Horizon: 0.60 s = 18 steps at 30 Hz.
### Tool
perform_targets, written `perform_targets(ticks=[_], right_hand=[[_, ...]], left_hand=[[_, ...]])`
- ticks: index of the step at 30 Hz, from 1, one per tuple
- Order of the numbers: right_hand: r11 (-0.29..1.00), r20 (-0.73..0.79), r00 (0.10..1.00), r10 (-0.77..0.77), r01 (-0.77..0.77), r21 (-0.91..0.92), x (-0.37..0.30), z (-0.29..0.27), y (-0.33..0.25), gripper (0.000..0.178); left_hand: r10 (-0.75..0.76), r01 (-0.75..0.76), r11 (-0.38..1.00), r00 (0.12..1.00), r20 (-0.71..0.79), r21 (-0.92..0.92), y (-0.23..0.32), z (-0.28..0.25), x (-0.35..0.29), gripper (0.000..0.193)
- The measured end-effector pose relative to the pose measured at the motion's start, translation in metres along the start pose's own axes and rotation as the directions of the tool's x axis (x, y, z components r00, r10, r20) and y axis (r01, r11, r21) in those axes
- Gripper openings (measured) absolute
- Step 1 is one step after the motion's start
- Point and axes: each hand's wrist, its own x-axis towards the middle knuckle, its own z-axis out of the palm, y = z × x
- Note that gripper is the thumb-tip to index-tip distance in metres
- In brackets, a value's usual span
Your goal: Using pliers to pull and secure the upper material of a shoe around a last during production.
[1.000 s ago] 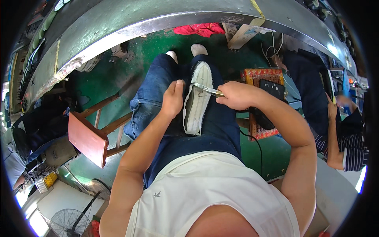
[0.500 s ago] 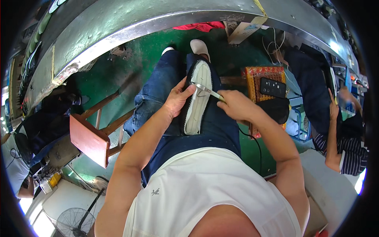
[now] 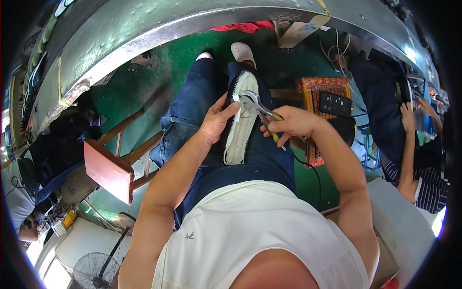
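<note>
A dark shoe (image 3: 239, 139) lies with its pale, unfinished underside up along my right thigh, toe end away from me. My left hand (image 3: 216, 121) grips its left side, with the thumb pressed on the underside and the fingers around the edge. In my right hand (image 3: 296, 123) is a pair of metal pincers (image 3: 258, 105) with olive-coloured grips. Their handles are spread apart, and the rounded jaws are over the front half of the underside. Whether the jaws touch anything is unclear. Short dark marks show on the underside near them.
A metal-edged bench (image 3: 159, 38) curves across the far side. On the right, a black phone (image 3: 334, 104) lies on a beaded seat (image 3: 312, 87). A brown wooden stool (image 3: 108, 168) stands left of my legs. Another person's arm (image 3: 408, 144) is at the right, and a fan (image 3: 94, 270) lower left.
The pincers' handles have spread, and the jaws now show as two separate curves. My right hand has loosened its fingers and turned slightly. My left hand still holds the shoe.
</note>
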Motion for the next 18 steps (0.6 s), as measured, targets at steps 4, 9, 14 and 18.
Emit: perform_targets(ticks=[4,9,14,18], right_hand=[[0.95,0.186,0.964,0.188,-0.131,-0.284,0.012,-0.03,-0.034,0.03],[0.992,-0.064,0.996,-0.061,0.053,-0.119,0.031,0.012,0.031,0.028],[0.986,-0.178,0.981,-0.074,0.099,0.135,0.028,0.041,0.063,0.03],[0.879,0.247,0.969,0.001,-0.119,0.462,0.027,-0.012,0.084,0.032]], left_hand=[[-0.001,0.001,1.0,1.0,-0.003,0.012,0.002,0.004,0.0,0.069],[-0.01,0.009,0.998,1.0,-0.028,-0.056,-0.001,0.003,0.0,0.07],[0.035,-0.028,0.995,0.997,-0.07,0.098,0.001,0.011,0.004,0.068],[-0.047,0.063,0.968,0.996,-0.072,0.244,0.002,0.014,0.012,0.065]])
